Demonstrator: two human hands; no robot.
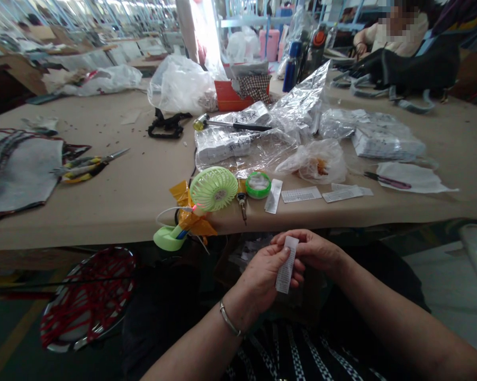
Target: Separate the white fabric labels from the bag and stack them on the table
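Above my lap, just off the table's front edge, my left hand [262, 275] pinches a narrow white printed label [287, 267] under its thumb. My right hand [312, 251] is curled against the label's upper end and right side, its fingertips partly hidden behind it. Several similar printed labels [302, 194] lie along the table edge beyond my hands. A round green container [258, 184] with whitish contents sits left of them, beside a small pointed tool [242, 205]. A light green fan [213, 189] stands at the edge with orange-brown tape around it.
On the table [143, 201] lie pliers [91, 166], a hammer [234, 125] on plastic-wrapped white bundles [222, 145], a clear bag [321, 161] and a dark-handled cutter [393, 181]. A blue bottle [291, 66] stands behind. Another person [401, 32] sits across at the right.
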